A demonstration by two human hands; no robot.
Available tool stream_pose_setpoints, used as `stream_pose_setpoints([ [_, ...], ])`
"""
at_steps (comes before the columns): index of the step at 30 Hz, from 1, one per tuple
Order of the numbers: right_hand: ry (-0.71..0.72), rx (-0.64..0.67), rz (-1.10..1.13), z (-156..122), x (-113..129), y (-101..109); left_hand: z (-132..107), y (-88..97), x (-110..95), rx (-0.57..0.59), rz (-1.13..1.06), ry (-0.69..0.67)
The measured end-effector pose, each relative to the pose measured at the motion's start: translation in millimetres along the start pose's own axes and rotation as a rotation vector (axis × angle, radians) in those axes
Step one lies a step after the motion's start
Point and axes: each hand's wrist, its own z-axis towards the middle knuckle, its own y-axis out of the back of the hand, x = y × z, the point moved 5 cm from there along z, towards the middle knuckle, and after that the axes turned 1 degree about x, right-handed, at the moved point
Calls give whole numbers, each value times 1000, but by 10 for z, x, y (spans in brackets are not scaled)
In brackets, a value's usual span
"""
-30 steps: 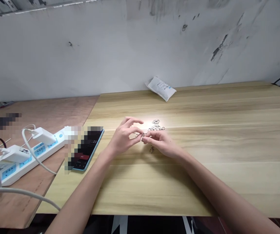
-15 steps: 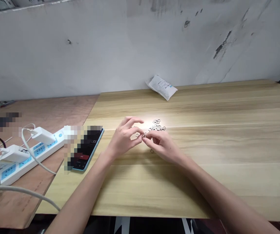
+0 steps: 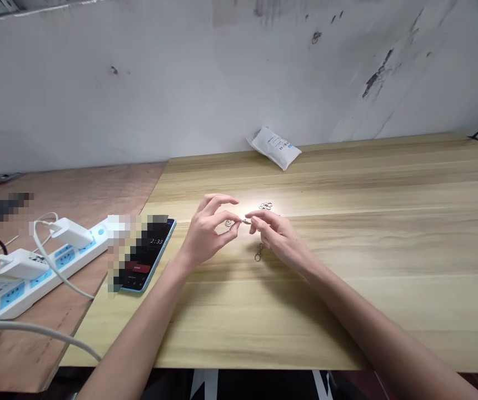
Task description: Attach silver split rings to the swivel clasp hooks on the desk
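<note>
My left hand [image 3: 209,228] pinches a small silver metal piece [image 3: 245,222] between thumb and index finger, its other fingers raised. Whether this piece is a ring or a clasp is too small to tell. My right hand [image 3: 278,230] comes from the other side, thumb and index finger at the piece's right end. Just below the right fingers, a metal snap clasp with a key ring [image 3: 258,254] lies on the table. Behind that hand is a group of metal clasps [image 3: 265,206], partly hidden. Metal rings [image 3: 228,223] show behind the left thumb and index finger.
A phone [image 3: 149,258] lies left of my left forearm. Further left, a white power strip [image 3: 64,258] with chargers and cables rests on a brown surface [image 3: 109,183]. A white plastic packet [image 3: 275,148] sits at the back of the wooden table [image 3: 368,222], by the wall.
Both hands have risen slightly away from me, and the metal piece now sits side-on between them. More of the clasp below my right hand shows; the pile behind is more covered.
</note>
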Motion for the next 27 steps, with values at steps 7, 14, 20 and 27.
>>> stream_pose_setpoints([
  [7, -59, 247, 101, -37, 46, -96, -1, -38, -48, 55, -43, -13],
  [14, 186, -14, -310, -38, 128, 20, -9, -27, -13, 47, 13, 20],
  [20, 463, -135, -578, -149, 304, 32, -17, 1, 66, 16, 51, 85],
  [27, 176, 73, -254, -39, 146, -34, 0, -10, -59, -23, -50, 25],
])
